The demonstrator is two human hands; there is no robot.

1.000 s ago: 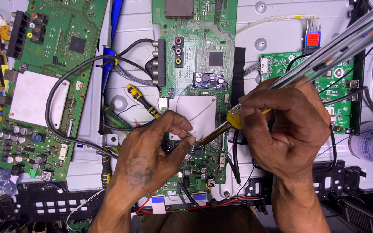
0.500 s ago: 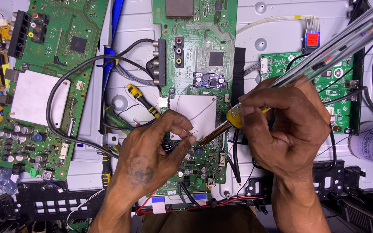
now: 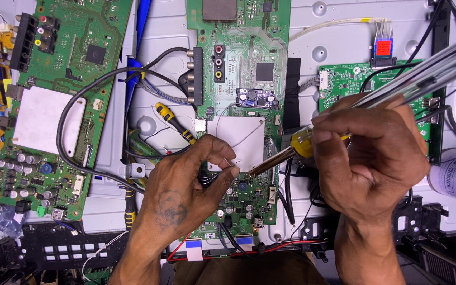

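Two hands point(image 3: 186, 195), metal-tipped soldering iron point(image 3: 275, 158).

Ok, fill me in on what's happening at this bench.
A person is working over an opened flat-panel chassis with green circuit boards. The right hand holds a soldering iron with a yellow collar, its tip angled down at the middle board beside a white square pad. The left hand rests on that board, fingertips pinched close to the tip. Another board lies to the left.
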